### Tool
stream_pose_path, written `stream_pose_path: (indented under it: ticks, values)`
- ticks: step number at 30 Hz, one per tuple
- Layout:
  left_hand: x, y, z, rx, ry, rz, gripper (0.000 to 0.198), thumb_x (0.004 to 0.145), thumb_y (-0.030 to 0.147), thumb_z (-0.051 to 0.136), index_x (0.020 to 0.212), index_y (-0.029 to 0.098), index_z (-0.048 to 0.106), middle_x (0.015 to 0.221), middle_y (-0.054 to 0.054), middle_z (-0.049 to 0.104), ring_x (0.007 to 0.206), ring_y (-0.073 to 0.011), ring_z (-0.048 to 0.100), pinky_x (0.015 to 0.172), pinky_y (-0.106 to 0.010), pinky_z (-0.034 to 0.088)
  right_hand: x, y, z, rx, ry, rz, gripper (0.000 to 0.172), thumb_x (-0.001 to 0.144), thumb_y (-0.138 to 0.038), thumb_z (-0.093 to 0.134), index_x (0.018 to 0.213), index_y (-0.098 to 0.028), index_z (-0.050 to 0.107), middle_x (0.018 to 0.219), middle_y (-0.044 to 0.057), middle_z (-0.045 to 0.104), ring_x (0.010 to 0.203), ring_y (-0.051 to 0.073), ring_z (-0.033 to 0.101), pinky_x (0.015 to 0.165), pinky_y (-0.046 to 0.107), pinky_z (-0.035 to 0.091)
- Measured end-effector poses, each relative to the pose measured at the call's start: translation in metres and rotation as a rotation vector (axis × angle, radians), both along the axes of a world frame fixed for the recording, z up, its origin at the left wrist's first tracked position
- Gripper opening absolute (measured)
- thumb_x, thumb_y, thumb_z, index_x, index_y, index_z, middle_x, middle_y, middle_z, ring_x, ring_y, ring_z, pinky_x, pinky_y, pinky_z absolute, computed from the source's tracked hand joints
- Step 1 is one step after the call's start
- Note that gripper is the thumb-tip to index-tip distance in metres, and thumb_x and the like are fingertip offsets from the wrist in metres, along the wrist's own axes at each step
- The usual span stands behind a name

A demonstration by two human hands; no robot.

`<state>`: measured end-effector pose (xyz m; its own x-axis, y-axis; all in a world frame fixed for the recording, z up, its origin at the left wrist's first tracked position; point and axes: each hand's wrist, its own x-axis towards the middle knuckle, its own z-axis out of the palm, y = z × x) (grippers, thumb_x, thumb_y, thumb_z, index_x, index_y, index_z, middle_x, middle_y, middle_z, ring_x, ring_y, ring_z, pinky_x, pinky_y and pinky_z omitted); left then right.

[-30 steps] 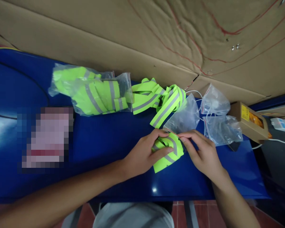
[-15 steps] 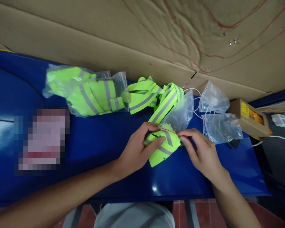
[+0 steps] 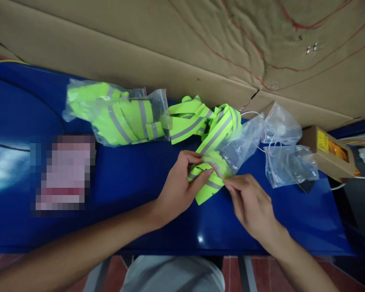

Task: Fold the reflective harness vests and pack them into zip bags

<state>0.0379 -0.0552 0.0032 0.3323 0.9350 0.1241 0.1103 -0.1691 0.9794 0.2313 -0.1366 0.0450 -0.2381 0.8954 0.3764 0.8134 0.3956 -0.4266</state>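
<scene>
Near the middle of the blue table, a folded neon-yellow reflective strap [image 3: 207, 194] with grey stripes lies partly inside a clear zip bag [image 3: 245, 146]. My left hand [image 3: 177, 190] is closed on the strap's left side, thumb on top, with the bag's red-lined mouth by its fingertips. My right hand [image 3: 253, 205] pinches the right corner of the bag's mouth. The clear bag spreads up and right behind the strap. Directly behind, a loose pile of the same yellow strap [image 3: 191, 117] rests against the cardboard.
Filled bags of yellow straps [image 3: 118, 117] lie at the back left, above a blurred-out flat rectangular object [image 3: 67, 170]. On the right are clear zip bags [image 3: 288, 164], a white cable and a small cardboard box [image 3: 325, 156]. A cardboard panel [image 3: 140, 44] borders the table's back.
My right hand has pulled the bag's mouth slightly down and toward me, and the bag covers more of the folded strap. My left hand keeps its grip. The view has shifted a little.
</scene>
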Motion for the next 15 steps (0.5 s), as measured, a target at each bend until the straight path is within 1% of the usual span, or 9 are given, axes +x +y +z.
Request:
stream_pose_path:
  ticks: [2,4,6,9,11,12,13,14,15]
  values:
    - [0.002,-0.001,-0.002,-0.004,-0.008,-0.012,0.024,0.098,0.036,0.066,0.106,0.023,0.048,0.116,-0.007,0.062,0.104,-0.0205,0.065,0.091,-0.036,0.051,-0.006,-0.002,-0.006,0.030,-0.040,0.022,0.038,0.097,0.001,0.056,0.128,-0.022,0.058,0.102,0.008,0.072,0.092,0.022,0.066,0.082,0.038,0.057]
    - [0.002,-0.002,-0.004,-0.023,-0.004,-0.018,0.026,0.097,0.037,0.067,0.107,0.023,0.047,0.114,-0.006,0.061,0.106,-0.0205,0.063,0.093,-0.035,0.050,-0.008,-0.002,-0.008,0.041,-0.030,0.014,0.039,0.096,0.001,0.058,0.128,-0.022,0.058,0.102,0.008,0.072,0.092,0.022,0.066,0.083,0.037,0.056]
    - [0.002,-0.003,-0.005,-0.025,-0.003,0.004,0.032,0.095,0.038,0.070,0.113,0.023,0.047,0.116,-0.006,0.059,0.109,-0.0208,0.061,0.094,-0.034,0.049,-0.008,0.000,-0.006,0.042,-0.006,0.015,0.037,0.096,-0.001,0.060,0.127,-0.022,0.059,0.101,0.007,0.072,0.092,0.021,0.065,0.085,0.037,0.055]
    - [0.001,-0.001,-0.003,0.008,-0.046,-0.006,0.040,0.096,0.035,0.070,0.127,0.024,0.046,0.122,-0.006,0.056,0.111,-0.0193,0.059,0.095,-0.032,0.049,-0.004,0.001,0.002,0.034,0.012,0.086,0.032,0.097,-0.004,0.060,0.125,-0.021,0.061,0.103,0.008,0.072,0.095,0.021,0.066,0.089,0.040,0.052]
    - [0.000,0.001,0.001,-0.007,-0.104,-0.025,0.041,0.099,0.035,0.067,0.132,0.024,0.046,0.117,-0.004,0.057,0.105,-0.0174,0.060,0.089,-0.030,0.050,-0.001,0.001,0.007,0.028,0.083,0.047,0.013,0.099,-0.010,0.060,0.106,-0.020,0.065,0.089,0.004,0.070,0.083,0.018,0.064,0.081,0.037,0.050]
    - [0.000,0.003,0.003,-0.013,-0.130,-0.021,0.040,0.100,0.036,0.065,0.133,0.024,0.046,0.114,-0.003,0.058,0.102,-0.0173,0.061,0.087,-0.029,0.051,0.000,0.001,0.008,-0.007,0.135,0.000,0.010,0.100,-0.015,0.061,0.092,-0.021,0.063,0.079,0.002,0.066,0.074,0.016,0.062,0.073,0.034,0.048]
    - [-0.001,0.004,0.005,-0.005,-0.156,-0.005,0.040,0.100,0.037,0.064,0.134,0.023,0.047,0.113,-0.003,0.059,0.102,-0.0179,0.061,0.088,-0.030,0.051,0.001,0.001,0.008,-0.077,0.196,-0.047,0.020,0.102,-0.020,0.061,0.082,-0.021,0.060,0.070,-0.001,0.062,0.065,0.014,0.059,0.065,0.031,0.045]
    - [-0.001,0.004,0.007,0.014,-0.171,0.013,0.039,0.101,0.037,0.063,0.134,0.022,0.048,0.115,-0.004,0.060,0.104,-0.0191,0.061,0.090,-0.031,0.052,0.001,0.001,0.006,-0.182,0.264,-0.074,0.026,0.103,-0.027,0.061,0.078,-0.021,0.059,0.066,-0.002,0.060,0.060,0.012,0.057,0.059,0.029,0.043]
    - [-0.002,0.005,0.008,0.040,-0.169,0.025,0.039,0.102,0.037,0.062,0.135,0.022,0.048,0.119,-0.006,0.060,0.109,-0.0204,0.061,0.095,-0.033,0.051,0.000,0.002,0.003,-0.311,0.337,-0.073,0.026,0.103,-0.034,0.063,0.080,-0.021,0.062,0.067,-0.002,0.062,0.059,0.012,0.059,0.056,0.027,0.044]
